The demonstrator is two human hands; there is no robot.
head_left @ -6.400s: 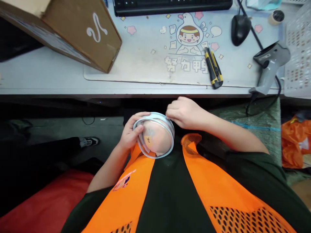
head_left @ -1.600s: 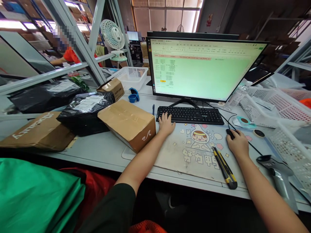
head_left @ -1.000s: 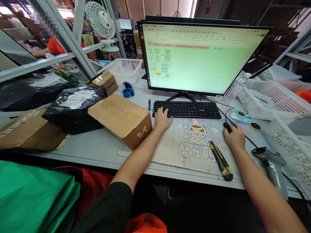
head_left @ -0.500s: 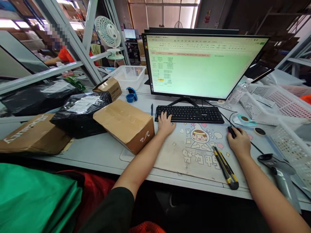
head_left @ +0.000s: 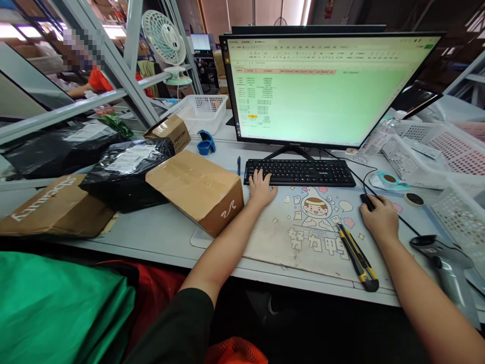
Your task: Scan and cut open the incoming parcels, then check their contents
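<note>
1. Keyboard (head_left: 303,174), black, long and low, lies on the counter (head_left: 151,235) in front of the monitor (head_left: 326,96); its rows of dark keys carry small pale markings, too small to read, with a number block at its right end.
2. Your left hand (head_left: 261,190) rests over the left end of the keys, palm down, with that grip loosely spread and the fingers a little apart.
3. Your right hand (head_left: 381,217) is curled over the mouse (head_left: 367,201), that grip closed around it; only the black, smoothly rounded front shows past your fingers.
4. Beneath your right hand is the pale desk mat (head_left: 273,237), printed with a cartoon figure, and its far side borders the keyboard.
5. Between your forearms, the yellow-and-black cutter (head_left: 358,259) lies slanted on the mat.
6. Just beside your left forearm sits a brown box (head_left: 197,182); whether they touch, you cannot tell.
7. Near your right forearm is the grey scanner (head_left: 450,275), and a dark pen (head_left: 238,165) lies just beside the keyboard's left end.
</note>
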